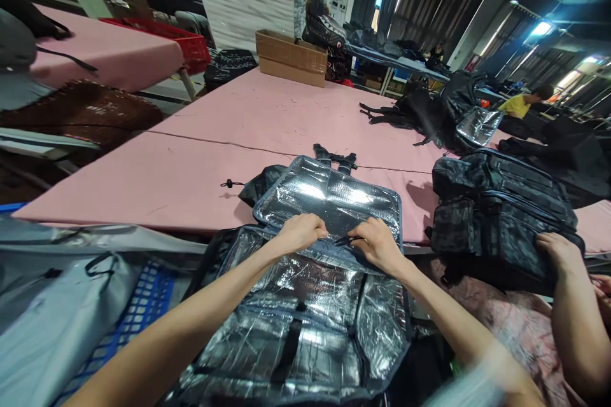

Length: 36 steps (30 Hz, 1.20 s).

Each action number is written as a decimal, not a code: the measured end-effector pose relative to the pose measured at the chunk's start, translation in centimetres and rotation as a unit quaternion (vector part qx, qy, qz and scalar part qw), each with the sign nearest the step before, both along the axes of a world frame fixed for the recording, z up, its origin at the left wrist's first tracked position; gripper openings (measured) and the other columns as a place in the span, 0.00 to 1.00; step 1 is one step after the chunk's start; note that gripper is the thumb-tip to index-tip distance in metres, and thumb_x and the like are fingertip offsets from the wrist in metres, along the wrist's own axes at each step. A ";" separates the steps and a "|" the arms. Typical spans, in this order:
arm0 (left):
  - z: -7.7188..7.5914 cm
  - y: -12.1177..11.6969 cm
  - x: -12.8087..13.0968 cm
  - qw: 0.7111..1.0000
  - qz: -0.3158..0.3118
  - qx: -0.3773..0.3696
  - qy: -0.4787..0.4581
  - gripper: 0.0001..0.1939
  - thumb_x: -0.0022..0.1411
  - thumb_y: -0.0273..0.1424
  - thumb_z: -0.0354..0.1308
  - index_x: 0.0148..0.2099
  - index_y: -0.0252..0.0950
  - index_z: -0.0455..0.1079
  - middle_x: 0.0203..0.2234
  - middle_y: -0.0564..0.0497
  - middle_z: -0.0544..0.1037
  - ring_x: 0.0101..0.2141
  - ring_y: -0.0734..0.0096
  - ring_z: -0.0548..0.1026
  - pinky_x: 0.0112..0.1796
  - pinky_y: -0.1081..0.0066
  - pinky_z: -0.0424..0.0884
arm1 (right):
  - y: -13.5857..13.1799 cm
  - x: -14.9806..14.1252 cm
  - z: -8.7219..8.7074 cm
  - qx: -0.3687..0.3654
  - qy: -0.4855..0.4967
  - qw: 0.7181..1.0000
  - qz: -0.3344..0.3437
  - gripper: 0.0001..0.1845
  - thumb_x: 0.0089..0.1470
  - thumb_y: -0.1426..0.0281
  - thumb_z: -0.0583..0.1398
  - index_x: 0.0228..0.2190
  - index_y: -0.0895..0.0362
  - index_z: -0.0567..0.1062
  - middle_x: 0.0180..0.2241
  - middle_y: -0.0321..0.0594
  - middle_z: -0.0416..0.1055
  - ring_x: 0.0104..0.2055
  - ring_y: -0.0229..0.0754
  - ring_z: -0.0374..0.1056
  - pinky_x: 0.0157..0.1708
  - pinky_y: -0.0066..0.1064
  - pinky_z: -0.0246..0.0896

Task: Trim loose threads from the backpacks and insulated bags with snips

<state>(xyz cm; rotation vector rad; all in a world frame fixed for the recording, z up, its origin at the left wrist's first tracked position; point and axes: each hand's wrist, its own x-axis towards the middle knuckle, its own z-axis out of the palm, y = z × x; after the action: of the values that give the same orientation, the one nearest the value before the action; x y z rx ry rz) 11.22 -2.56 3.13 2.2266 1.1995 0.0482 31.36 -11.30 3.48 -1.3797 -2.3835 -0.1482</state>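
Note:
An insulated backpack (329, 337) lies open in front of me, its silver foil lining facing up. Its foil-lined lid (305, 191) is folded back onto the pink table. My left hand (301, 232) is closed at the seam between lid and body; what its fingers pinch is too small to make out. Just right of it, my right hand (377, 241) is closed around small black thread snips (344, 240), with the tips pointing left along the seam. Dark buckle straps (337, 159) stick out beyond the lid.
A co-worker's hand (563, 254) rests on a dark camouflage backpack (506, 216) at right. A cardboard box (291, 58) stands at the far end of the pink table (214, 108). Black bags (429, 105) lie back right. A blue basket (147, 299) sits lower left.

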 end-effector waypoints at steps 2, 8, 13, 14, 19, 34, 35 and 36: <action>-0.1 0.0 0.0 1.000 0.000 0.002 0.000 0.12 0.54 0.36 0.49 0.32 0.42 0.74 0.31 0.52 0.79 0.35 0.60 0.73 0.30 0.70 0.61 | 0.5 0.3 -0.2 -0.050 0.056 0.997 0.007 0.03 0.53 0.72 0.60 0.33 0.56 0.70 0.30 0.34 0.71 0.33 0.38 0.60 0.32 0.30 0.47; -0.2 0.1 0.0 1.000 -0.002 0.008 0.002 0.12 0.55 0.36 0.48 0.31 0.41 0.73 0.29 0.52 0.78 0.34 0.62 0.73 0.31 0.71 0.61 | 1.3 -1.1 -0.8 0.024 -0.017 1.000 0.003 0.03 0.55 0.72 0.58 0.34 0.57 0.71 0.30 0.36 0.71 0.32 0.39 0.58 0.31 0.31 0.44; -0.3 0.0 0.1 1.000 -0.003 0.009 0.004 0.12 0.55 0.35 0.48 0.31 0.42 0.73 0.28 0.52 0.78 0.33 0.62 0.73 0.31 0.71 0.61 | 1.3 -1.5 -0.6 0.086 -0.119 0.989 0.015 0.06 0.56 0.73 0.55 0.30 0.57 0.72 0.26 0.36 0.69 0.30 0.39 0.55 0.29 0.33 0.41; -0.3 0.0 0.1 1.000 -0.002 0.009 0.004 0.12 0.55 0.35 0.48 0.31 0.42 0.73 0.28 0.52 0.78 0.33 0.62 0.73 0.31 0.71 0.61 | 1.1 -1.3 -0.4 0.093 -0.127 0.987 0.015 0.06 0.56 0.74 0.55 0.29 0.57 0.72 0.26 0.36 0.69 0.29 0.39 0.55 0.28 0.33 0.40; -0.2 -0.1 0.1 1.000 -0.001 0.009 -0.002 0.12 0.56 0.36 0.48 0.31 0.42 0.73 0.28 0.53 0.78 0.32 0.64 0.73 0.30 0.72 0.60 | -0.9 0.4 0.6 0.109 -0.122 0.987 0.013 0.06 0.57 0.74 0.54 0.33 0.57 0.72 0.29 0.36 0.71 0.30 0.39 0.55 0.30 0.33 0.42; -0.2 -5.7 1.7 0.947 0.004 0.317 -0.058 0.11 0.61 0.37 0.52 0.33 0.40 0.73 0.29 0.52 0.72 0.34 0.67 0.65 0.36 0.65 0.54 | -2.0 1.6 0.5 0.156 -0.136 0.978 -0.003 0.10 0.60 0.76 0.51 0.36 0.59 0.71 0.32 0.37 0.72 0.31 0.37 0.57 0.31 0.32 0.45; -0.3 -6.1 2.0 0.948 0.001 0.315 -0.048 0.11 0.61 0.37 0.52 0.33 0.40 0.73 0.28 0.52 0.72 0.33 0.67 0.65 0.36 0.65 0.53 | -2.0 1.6 0.4 0.158 -0.133 0.978 -0.005 0.10 0.60 0.76 0.51 0.35 0.59 0.71 0.32 0.37 0.72 0.31 0.37 0.56 0.31 0.32 0.45; -0.3 -6.4 2.4 0.951 0.004 0.308 -0.037 0.11 0.61 0.37 0.52 0.33 0.40 0.74 0.28 0.52 0.72 0.33 0.67 0.65 0.35 0.65 0.53 | -2.1 1.6 0.3 0.159 -0.132 0.978 -0.007 0.10 0.60 0.76 0.51 0.35 0.59 0.71 0.32 0.37 0.72 0.30 0.38 0.56 0.31 0.32 0.45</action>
<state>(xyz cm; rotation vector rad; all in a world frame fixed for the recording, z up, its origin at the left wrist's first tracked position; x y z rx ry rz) 13.58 -8.92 2.80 2.7144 1.2724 0.5765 32.99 -13.36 3.77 -1.2877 -2.4202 -0.7237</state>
